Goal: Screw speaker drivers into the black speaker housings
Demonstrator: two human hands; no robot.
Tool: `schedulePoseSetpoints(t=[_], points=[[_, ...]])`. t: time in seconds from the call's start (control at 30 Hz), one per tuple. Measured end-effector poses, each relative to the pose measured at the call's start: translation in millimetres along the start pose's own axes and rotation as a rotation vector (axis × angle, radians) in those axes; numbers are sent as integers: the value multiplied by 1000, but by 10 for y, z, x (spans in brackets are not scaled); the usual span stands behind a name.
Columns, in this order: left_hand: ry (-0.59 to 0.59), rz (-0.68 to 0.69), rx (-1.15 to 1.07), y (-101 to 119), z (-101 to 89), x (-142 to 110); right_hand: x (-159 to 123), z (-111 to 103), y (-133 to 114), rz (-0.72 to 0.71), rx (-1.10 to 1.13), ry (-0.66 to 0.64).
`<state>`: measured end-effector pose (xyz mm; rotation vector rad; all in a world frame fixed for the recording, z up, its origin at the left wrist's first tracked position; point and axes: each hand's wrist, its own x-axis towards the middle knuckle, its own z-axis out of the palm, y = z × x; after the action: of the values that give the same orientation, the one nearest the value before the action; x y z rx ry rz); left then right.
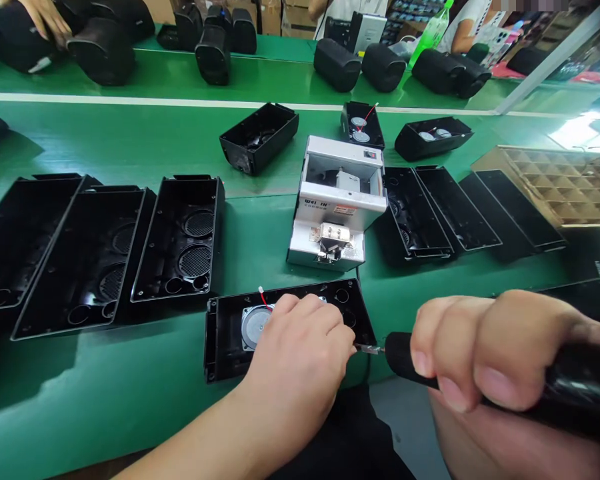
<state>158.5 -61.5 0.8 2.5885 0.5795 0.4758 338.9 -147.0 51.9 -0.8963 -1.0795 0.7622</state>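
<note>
Gripping a black powered driver (400,353), the right hand (485,350) is closed around its body at the lower right of the frame. Its metal bit (370,349) points left and meets the fingertips of the left hand (300,340), which bends over an open black case (229,343) at lower centre. Whether those fingers pinch anything is hidden, so their grip cannot be told. Inside the case, just beside the left hand, sits a round speaker unit (254,328) with a red wire (265,301) rising from it. With bit and fingertips this close, any movement of the driver seems to call for a steady wrist and a straight line.

The green bench top (130,393) fills most of the frame. A silver machine (340,208) stands at the centre, beyond the case, with more open cases (180,227) to its left and others (415,213) to its right. A divided cardboard tray (555,180) lies at the right edge. Across the top are dark housings (337,65), a green bottle (433,33), stacked cartons (297,17) and, at upper left, a co-worker's hand (45,20).
</note>
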Motion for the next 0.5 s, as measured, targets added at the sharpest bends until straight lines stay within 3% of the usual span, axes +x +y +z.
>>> schedulePoseSetpoints(t=[0.1, 0.3, 0.5], points=[[-31, -25, 21, -102, -76, -14, 1, -60, 26, 25, 46, -138], [-117, -93, 233, -337, -183, -2, -132, 19, 206, -13, 50, 106], [-162, -76, 245, -347, -167, 26, -113, 55, 310, -13, 29, 108]])
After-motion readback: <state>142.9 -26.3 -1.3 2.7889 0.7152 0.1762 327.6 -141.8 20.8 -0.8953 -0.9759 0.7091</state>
